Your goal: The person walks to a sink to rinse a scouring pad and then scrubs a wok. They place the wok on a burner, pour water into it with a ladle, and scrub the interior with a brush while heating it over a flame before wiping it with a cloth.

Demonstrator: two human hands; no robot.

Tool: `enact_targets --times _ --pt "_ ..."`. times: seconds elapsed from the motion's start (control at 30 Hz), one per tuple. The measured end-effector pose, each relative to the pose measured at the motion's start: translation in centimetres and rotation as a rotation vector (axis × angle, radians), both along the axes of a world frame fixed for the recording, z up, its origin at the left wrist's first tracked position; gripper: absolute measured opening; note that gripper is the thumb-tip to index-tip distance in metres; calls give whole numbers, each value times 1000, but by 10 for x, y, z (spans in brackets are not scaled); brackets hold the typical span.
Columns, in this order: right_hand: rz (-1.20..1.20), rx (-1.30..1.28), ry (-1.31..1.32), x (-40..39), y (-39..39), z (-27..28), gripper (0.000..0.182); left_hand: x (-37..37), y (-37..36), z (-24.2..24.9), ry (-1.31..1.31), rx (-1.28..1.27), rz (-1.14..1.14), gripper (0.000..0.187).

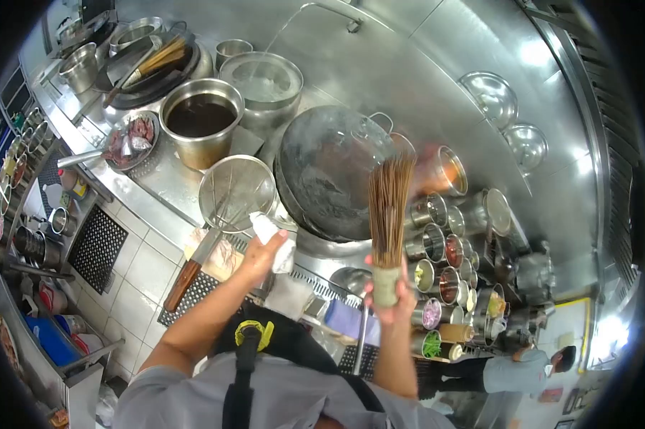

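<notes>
My right hand (392, 299) grips a bamboo wok brush (389, 222) by its pale wrapped handle, bristles pointing up and away from me. The bristles overlap the right side of a large dark wok (329, 171), whose inner surface looks wet. Closed around a folded white cloth (282, 252) is my left hand (262, 256), just off the wok's near left rim. A round wire strainer (237, 193) lies left of that hand, with thin metal wires across it. Below it sits a wooden-handled cleaver or spatula (184, 284) beside a stained cloth (218, 257).
A pot of dark liquid (201, 118) stands beyond the strainer. Water runs from a faucet (322, 8) into a steel pot (262, 79). Several ingredient tins (449, 284) crowd the right side. A pan of raw pieces (133, 139) is at left. Another person (508, 370) stands far right.
</notes>
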State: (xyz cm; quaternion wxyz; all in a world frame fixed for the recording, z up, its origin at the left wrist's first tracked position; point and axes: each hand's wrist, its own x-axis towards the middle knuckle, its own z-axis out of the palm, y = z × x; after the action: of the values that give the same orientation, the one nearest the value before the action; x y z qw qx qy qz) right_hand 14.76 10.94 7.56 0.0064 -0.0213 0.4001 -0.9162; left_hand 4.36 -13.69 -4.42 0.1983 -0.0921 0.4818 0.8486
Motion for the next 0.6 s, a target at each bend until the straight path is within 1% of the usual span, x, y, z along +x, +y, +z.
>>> enact_targets --times 0.03,0.07,0.1,0.17,0.23,0.27,0.3,0.37,0.4,0.47,0.57,0.6 --pt "-1 93 -62 -17 12 13 86 -5 13 -4 6 1 22 35" --pt "-36 371 -190 -36 29 21 84 -7 26 6 -23 -28 80 37" --pt "0 761 -196 -63 53 9 80 -16 37 -15 86 -42 54 41" --pt "-78 1344 39 -116 75 -30 80 -26 60 -24 -33 -47 77 45" --pt "-23 1595 63 -161 83 -53 83 -35 75 -33 -129 -17 24 49" --pt "-31 1699 168 -185 99 -92 87 -38 88 -33 -112 -87 161 52" --pt "116 1752 162 -201 103 -106 90 -39 87 -23 -119 -70 81 53" --pt "230 2111 195 -233 103 -143 91 -40 96 -12 -108 -144 53 53" --pt "170 2181 187 -248 98 -149 91 -40 97 -12 -96 -198 38 53" --pt "43 2331 173 -295 86 -145 91 -44 102 -15 -71 -291 11 53" --pt "-341 2240 -87 -343 64 -161 90 -45 112 -32 79 -145 156 48" --pt "-410 2205 -118 -346 48 -164 89 -44 114 -35 120 -298 217 47"
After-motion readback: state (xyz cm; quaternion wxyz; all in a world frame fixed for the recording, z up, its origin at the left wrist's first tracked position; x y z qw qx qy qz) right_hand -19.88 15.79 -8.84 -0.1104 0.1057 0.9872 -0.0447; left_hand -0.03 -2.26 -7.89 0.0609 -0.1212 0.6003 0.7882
